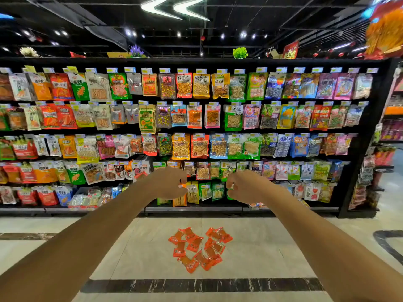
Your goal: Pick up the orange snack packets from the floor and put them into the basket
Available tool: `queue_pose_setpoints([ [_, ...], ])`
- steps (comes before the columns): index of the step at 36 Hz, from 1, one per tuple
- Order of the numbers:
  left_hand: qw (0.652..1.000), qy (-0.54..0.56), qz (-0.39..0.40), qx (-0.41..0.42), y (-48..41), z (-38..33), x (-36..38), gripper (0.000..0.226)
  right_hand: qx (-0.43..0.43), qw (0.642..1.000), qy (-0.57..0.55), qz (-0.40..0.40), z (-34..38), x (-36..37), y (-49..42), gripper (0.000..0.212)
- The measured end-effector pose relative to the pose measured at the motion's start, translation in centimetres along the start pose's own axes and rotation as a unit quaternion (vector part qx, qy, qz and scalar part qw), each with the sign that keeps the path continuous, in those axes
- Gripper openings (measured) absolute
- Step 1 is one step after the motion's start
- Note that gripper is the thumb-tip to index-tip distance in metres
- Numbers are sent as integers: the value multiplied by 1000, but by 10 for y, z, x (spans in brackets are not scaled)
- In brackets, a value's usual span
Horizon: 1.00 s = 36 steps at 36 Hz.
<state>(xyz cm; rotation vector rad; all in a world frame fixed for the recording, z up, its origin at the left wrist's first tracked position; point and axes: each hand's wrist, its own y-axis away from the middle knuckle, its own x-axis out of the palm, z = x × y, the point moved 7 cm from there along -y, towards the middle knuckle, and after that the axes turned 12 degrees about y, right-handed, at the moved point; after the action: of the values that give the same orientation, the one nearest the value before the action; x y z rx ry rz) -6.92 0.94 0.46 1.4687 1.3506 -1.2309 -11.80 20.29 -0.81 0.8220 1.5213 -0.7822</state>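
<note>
Step in hand: approach, with no pick yet begun. Your left hand (169, 185) and right hand (245, 187) are both stretched forward at shelf height, fingers curled in, and nothing is visibly held in either. The orange snack packets (199, 247) lie in 1 loose overlapping pile on the tiled floor (130, 247), in front of the snack shelving (196, 127) and well below both hands. No basket is identifiable; the dark curved object (387, 243) at the right edge cannot be confirmed as one. Next move, in my judgement: lower yourself, uncurl your fingers, gather packets from the pile's edge, and locate the basket first.
</note>
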Motion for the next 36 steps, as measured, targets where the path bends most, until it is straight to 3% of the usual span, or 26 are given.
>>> queue_pose_setpoints([
  [12, 1000, 15, -1, -7, -61, 32, 5, 37, -15, 1000, -1, 2, -13, 2, -71, 32],
  [36, 998, 60, 0, 13, -273, 219, -22, 41, 27, 1000, -14, -3, 1, 2, -330, 36],
])
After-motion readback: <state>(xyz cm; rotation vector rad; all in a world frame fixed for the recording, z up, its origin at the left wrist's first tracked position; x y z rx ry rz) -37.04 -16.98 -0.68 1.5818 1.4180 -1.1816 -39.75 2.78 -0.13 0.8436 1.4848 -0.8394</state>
